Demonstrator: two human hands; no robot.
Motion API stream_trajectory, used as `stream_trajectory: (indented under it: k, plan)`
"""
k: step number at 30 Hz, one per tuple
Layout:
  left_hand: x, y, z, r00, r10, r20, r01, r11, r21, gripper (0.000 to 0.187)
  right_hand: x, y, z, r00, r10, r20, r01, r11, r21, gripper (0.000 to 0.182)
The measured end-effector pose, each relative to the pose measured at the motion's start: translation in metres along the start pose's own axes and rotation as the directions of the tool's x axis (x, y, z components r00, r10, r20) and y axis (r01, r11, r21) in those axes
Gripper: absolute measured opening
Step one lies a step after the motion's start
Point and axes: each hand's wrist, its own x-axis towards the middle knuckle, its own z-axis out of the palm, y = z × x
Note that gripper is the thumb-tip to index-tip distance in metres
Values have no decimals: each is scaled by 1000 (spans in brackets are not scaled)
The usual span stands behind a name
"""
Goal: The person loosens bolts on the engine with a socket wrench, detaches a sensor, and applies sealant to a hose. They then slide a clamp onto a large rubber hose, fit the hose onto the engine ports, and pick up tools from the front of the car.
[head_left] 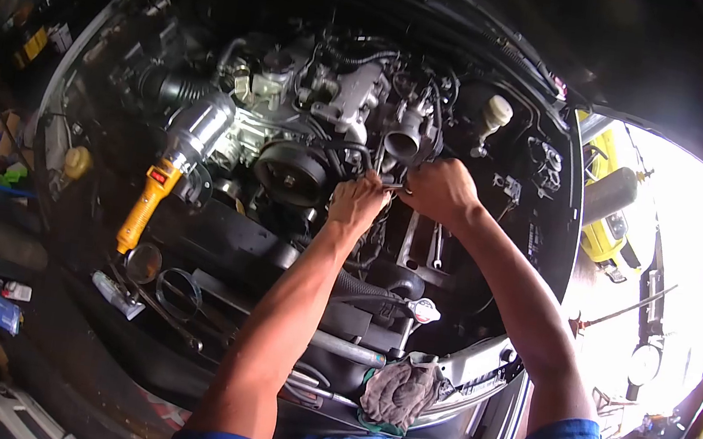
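Observation:
Both my hands reach into the engine bay of a car, close together just below the round throttle opening [402, 143]. My left hand [359, 202] is closed, its fingertips bunched around a spot among the hoses. Beside it on the right, my right hand [442, 189] is curled with the knuckles up. A thin metallic piece [395, 187] shows between the two hands, too small to name. What each hand grips is mostly hidden by the fingers. Left of my hands is a black engine pulley [291, 172]. A wrench [438, 247] appears below my right hand.
A power tool with a yellow handle [147, 203] lies across the left of the bay. Near me are a radiator cap [424, 310] and a crumpled grey rag [401, 392] on the front edge. A white-capped reservoir [498, 111] stands at the right.

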Motion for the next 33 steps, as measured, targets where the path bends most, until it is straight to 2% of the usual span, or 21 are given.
stream_trajectory:
  k: [2, 4, 5, 7, 13, 16, 18, 21, 22, 24, 26, 28, 29, 30, 31, 32, 33]
  plan:
    - [-2, 10, -16, 990, -125, 72, 131, 988, -82, 36, 6, 1, -9, 992, -119, -45, 117, 992, -52, 36]
    - [-3, 6, -19, 996, -34, 79, 42, 994, -105, 36, 16, 1, -22, 974, -219, -60, 215, 974, -68, 27]
    - [-4, 3, -20, 996, 10, 84, 0, 993, -115, 36, 17, 1, -27, 973, -221, -60, 217, 974, -71, 27]
    - [-8, 0, -17, 998, -55, 37, 60, 986, -158, 36, 18, -1, -37, 971, -231, -55, 227, 971, -77, 27]
    - [-1, 13, -49, 961, -277, -1, 259, 901, -347, 60, -18, 8, -35, 967, -12, -254, 26, 998, 54, 45]
    - [2, 23, -66, 968, -252, -14, 216, 856, -470, 65, -37, 10, -30, 924, 78, -375, -36, 992, 117, 49]
    - [3, 26, -65, 975, -213, -62, 142, 811, -568, 67, -43, 11, -22, 916, 136, -378, -90, 986, 137, 48]
    - [7, 22, -53, 982, -186, 41, 159, 682, -714, 74, -46, 14, -7, 881, 171, -440, -113, 981, 156, 48]
    - [7, 21, -48, 983, -181, 17, 133, 656, -743, 77, -46, 15, -3, 865, 175, -470, -111, 981, 160, 48]
    - [11, 17, -44, 964, -216, 156, 240, 443, -864, 74, -48, 15, 3, 845, 194, -498, -122, 977, 175, 48]
    - [11, 28, -62, 913, -194, 360, 362, -29, -932, 57, -51, 13, 10, 826, 230, -515, -129, 966, 224, 49]
    - [14, 26, -56, 891, -227, 392, 402, -5, -916, 50, -52, 10, 22, 803, 277, -527, -127, 945, 303, 51]
    - [17, 24, -54, 880, -244, 408, 422, 7, -907, 47, -52, 6, 30, 799, 366, -478, -179, 902, 392, 52]
    - [23, 22, -52, 914, -272, 301, 373, 273, -887, 49, -52, -2, 36, 790, 448, -419, -230, 850, 475, 55]
    - [29, 23, -57, 936, -296, 190, 325, 522, -789, 51, -52, -9, 42, 776, 524, -351, -281, 785, 552, 57]
    - [32, 27, -61, 943, -303, 138, 305, 615, -727, 51, -52, -16, 48, 782, 594, -189, -325, 647, 690, 62]
    - [36, 33, -71, 948, -305, 86, 285, 700, -655, 52, -49, -20, 52, 788, 611, 73, -430, 463, 775, 62]
